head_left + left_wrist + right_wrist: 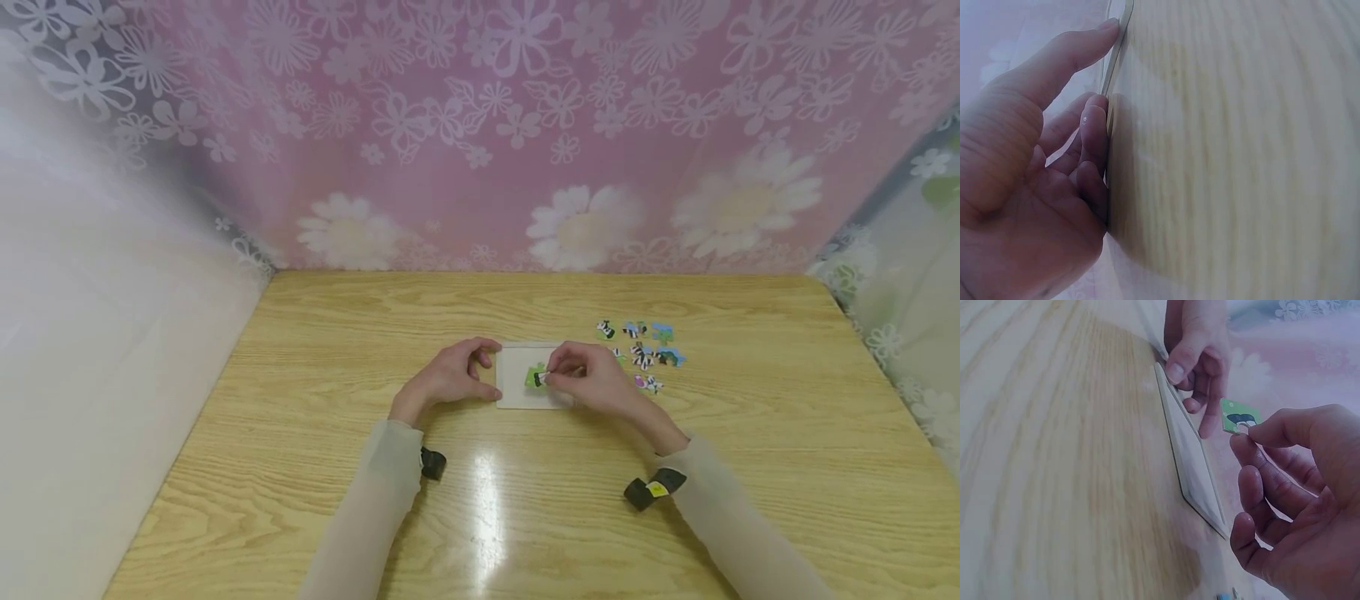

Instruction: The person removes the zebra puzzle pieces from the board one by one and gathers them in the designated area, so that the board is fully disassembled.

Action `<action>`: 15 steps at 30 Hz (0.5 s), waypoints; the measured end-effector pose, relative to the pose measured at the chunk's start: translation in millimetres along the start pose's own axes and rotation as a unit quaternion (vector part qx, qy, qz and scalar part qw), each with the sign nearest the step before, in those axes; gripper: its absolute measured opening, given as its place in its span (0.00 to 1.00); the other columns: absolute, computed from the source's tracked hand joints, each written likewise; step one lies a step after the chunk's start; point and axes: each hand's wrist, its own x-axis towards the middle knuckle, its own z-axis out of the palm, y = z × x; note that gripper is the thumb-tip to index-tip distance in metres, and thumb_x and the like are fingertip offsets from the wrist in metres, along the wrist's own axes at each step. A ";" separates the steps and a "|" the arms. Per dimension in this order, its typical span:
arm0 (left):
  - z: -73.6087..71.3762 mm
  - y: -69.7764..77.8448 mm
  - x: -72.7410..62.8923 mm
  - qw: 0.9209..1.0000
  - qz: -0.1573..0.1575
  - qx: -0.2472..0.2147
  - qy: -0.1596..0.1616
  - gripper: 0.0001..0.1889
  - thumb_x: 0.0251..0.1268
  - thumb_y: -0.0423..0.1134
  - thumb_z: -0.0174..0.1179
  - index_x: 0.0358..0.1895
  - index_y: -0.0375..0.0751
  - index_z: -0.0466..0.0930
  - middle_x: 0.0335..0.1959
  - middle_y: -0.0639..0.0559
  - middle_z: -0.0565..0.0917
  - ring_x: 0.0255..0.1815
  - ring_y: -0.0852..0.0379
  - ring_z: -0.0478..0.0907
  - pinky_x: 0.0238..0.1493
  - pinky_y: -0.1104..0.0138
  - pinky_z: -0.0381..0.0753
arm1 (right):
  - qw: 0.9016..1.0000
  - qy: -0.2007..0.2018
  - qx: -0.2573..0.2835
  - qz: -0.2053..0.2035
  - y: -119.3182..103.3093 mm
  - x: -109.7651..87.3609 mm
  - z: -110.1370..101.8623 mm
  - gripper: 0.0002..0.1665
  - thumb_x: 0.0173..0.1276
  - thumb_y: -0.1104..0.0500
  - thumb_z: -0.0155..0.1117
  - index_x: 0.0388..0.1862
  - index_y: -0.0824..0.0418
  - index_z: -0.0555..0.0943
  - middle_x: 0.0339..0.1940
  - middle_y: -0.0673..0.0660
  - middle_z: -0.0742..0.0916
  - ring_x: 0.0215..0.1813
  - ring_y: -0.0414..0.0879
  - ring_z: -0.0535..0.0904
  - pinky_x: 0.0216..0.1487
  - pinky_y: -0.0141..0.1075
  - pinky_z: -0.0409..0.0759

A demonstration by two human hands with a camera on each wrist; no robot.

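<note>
My left hand (pixel 450 375) holds the white puzzle tray (pixel 513 388) by its left side, the thumb at the near corner and the index finger at the far one. Its other fingers curl loosely above the table in the left wrist view. Between thumb and index finger, my right hand (pixel 600 382) pinches a green puzzle piece (pixel 1239 417) with a black-and-white print. In the right wrist view that piece is raised off the tray, tilted, its printed face showing. The right hand's remaining fingers bend beneath, and it covers the tray's right part in the head view.
Several loose puzzle pieces (pixel 642 356), blue, green, pink and black-and-white, lie on the wooden table (pixel 360 333) right of the tray. A pink floral curtain (pixel 465 200) hangs along the back edge. White cloth (pixel 90 333) borders the left side. Dark cameras are strapped to both wrists.
</note>
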 end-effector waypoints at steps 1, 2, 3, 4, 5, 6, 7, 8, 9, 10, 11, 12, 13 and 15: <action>-0.1 0.1 -0.4 1.000 0.001 -0.001 -0.001 0.37 0.56 0.40 0.78 0.71 0.50 0.72 0.49 0.52 0.76 0.36 0.57 0.72 0.45 0.62 0.74 | 1.000 0.002 -0.002 -0.001 0.4 -1.2 -2.0 0.03 0.67 0.60 0.71 0.38 0.56 0.83 0.35 0.52 0.90 0.39 0.44 0.84 0.41 0.33 0.78; -0.1 0.2 -0.7 1.000 0.002 -0.001 -0.002 0.37 0.56 0.40 0.78 0.71 0.50 0.72 0.49 0.52 0.76 0.36 0.57 0.73 0.45 0.62 0.74 | 1.000 0.004 -0.004 -0.001 0.9 -2.4 -4.1 0.03 0.68 0.60 0.70 0.38 0.56 0.83 0.35 0.52 0.90 0.39 0.44 0.83 0.40 0.33 0.78; -0.3 0.3 -1.0 1.000 0.002 -0.001 -0.002 0.37 0.56 0.40 0.77 0.71 0.50 0.72 0.49 0.52 0.76 0.36 0.57 0.72 0.46 0.63 0.74 | 1.000 0.006 -0.007 0.003 1.7 -3.6 -6.3 0.03 0.68 0.59 0.70 0.38 0.55 0.83 0.35 0.52 0.90 0.39 0.43 0.83 0.40 0.33 0.78; -0.4 0.3 -1.2 1.000 0.002 -0.001 -0.003 0.37 0.56 0.40 0.77 0.71 0.50 0.72 0.49 0.52 0.76 0.36 0.57 0.72 0.46 0.63 0.74 | 1.000 0.008 -0.009 0.005 2.7 -4.7 -8.4 0.03 0.68 0.59 0.70 0.38 0.55 0.83 0.35 0.51 0.90 0.39 0.43 0.83 0.40 0.33 0.78; -0.4 0.3 -1.3 1.000 0.003 -0.003 -0.004 0.37 0.57 0.40 0.77 0.71 0.50 0.72 0.49 0.52 0.76 0.36 0.57 0.72 0.46 0.63 0.74 | 1.000 0.011 -0.012 0.007 4.2 -6.0 -10.5 0.03 0.68 0.59 0.70 0.38 0.54 0.83 0.35 0.51 0.89 0.38 0.42 0.83 0.39 0.33 0.77; -0.5 0.4 -1.3 1.000 0.003 -0.004 -0.004 0.37 0.57 0.40 0.77 0.71 0.50 0.72 0.49 0.52 0.76 0.36 0.57 0.72 0.46 0.63 0.74 | 1.000 0.013 -0.014 0.009 5.4 -7.2 -12.6 0.03 0.69 0.59 0.70 0.38 0.54 0.83 0.35 0.51 0.89 0.38 0.42 0.83 0.39 0.33 0.77; -0.5 0.4 -1.2 1.000 0.004 -0.005 -0.005 0.37 0.57 0.40 0.77 0.71 0.50 0.72 0.49 0.52 0.76 0.36 0.57 0.72 0.46 0.62 0.74 | 1.000 0.016 -0.017 0.009 6.6 -8.4 -14.8 0.03 0.69 0.59 0.70 0.38 0.54 0.83 0.35 0.51 0.89 0.38 0.42 0.83 0.39 0.33 0.77; -0.6 0.3 -1.0 1.000 0.004 -0.005 -0.005 0.37 0.57 0.40 0.77 0.71 0.50 0.72 0.49 0.52 0.76 0.36 0.56 0.72 0.46 0.62 0.74 | 1.000 0.017 -0.016 0.010 8.1 -9.6 -17.1 0.02 0.69 0.59 0.69 0.38 0.54 0.83 0.35 0.51 0.89 0.38 0.42 0.83 0.39 0.33 0.77; -0.6 0.0 -0.9 1.000 0.004 -0.006 -0.005 0.37 0.57 0.40 0.77 0.71 0.50 0.72 0.49 0.52 0.76 0.36 0.56 0.72 0.46 0.62 0.74 | 1.000 0.019 -0.017 0.009 9.4 -10.8 -19.4 0.02 0.70 0.59 0.69 0.38 0.54 0.83 0.35 0.52 0.89 0.38 0.42 0.83 0.39 0.33 0.77; -0.6 -0.2 -0.8 1.000 0.003 -0.007 -0.005 0.37 0.57 0.40 0.77 0.71 0.50 0.72 0.49 0.52 0.76 0.36 0.56 0.72 0.46 0.62 0.74 | 1.000 0.021 -0.016 0.007 10.7 -12.1 -21.7 0.02 0.70 0.59 0.69 0.39 0.55 0.83 0.35 0.53 0.89 0.38 0.42 0.83 0.39 0.33 0.78; -0.5 -0.5 -0.7 1.000 0.003 -0.007 -0.005 0.37 0.57 0.40 0.77 0.71 0.51 0.72 0.49 0.52 0.76 0.36 0.56 0.72 0.46 0.62 0.74 | 1.000 0.022 -0.016 0.007 11.7 -13.5 -24.0 0.03 0.70 0.58 0.69 0.39 0.55 0.83 0.35 0.53 0.89 0.39 0.42 0.83 0.39 0.33 0.78; -0.5 -0.9 -0.6 1.000 0.002 -0.007 -0.004 0.37 0.57 0.40 0.77 0.71 0.51 0.72 0.49 0.52 0.76 0.36 0.56 0.72 0.46 0.62 0.74 | 1.000 0.024 -0.015 0.008 12.5 -14.9 -26.3 0.03 0.70 0.58 0.69 0.39 0.55 0.83 0.35 0.54 0.89 0.39 0.42 0.83 0.40 0.33 0.78; -0.3 -1.3 -0.4 1.000 0.001 -0.007 -0.004 0.37 0.57 0.40 0.77 0.71 0.51 0.72 0.49 0.52 0.76 0.36 0.56 0.72 0.47 0.62 0.74 | 1.000 0.025 -0.014 0.008 13.5 -16.4 -28.7 0.04 0.70 0.58 0.69 0.40 0.56 0.83 0.36 0.54 0.89 0.39 0.41 0.83 0.40 0.33 0.78; 0.0 -2.2 -0.4 1.000 0.000 -0.007 -0.003 0.37 0.56 0.40 0.78 0.70 0.52 0.72 0.48 0.53 0.76 0.36 0.56 0.72 0.47 0.62 0.74 | 0.999 0.027 -0.013 0.012 15.1 -19.5 -33.5 0.06 0.71 0.56 0.69 0.41 0.56 0.82 0.37 0.55 0.89 0.39 0.41 0.83 0.40 0.33 0.79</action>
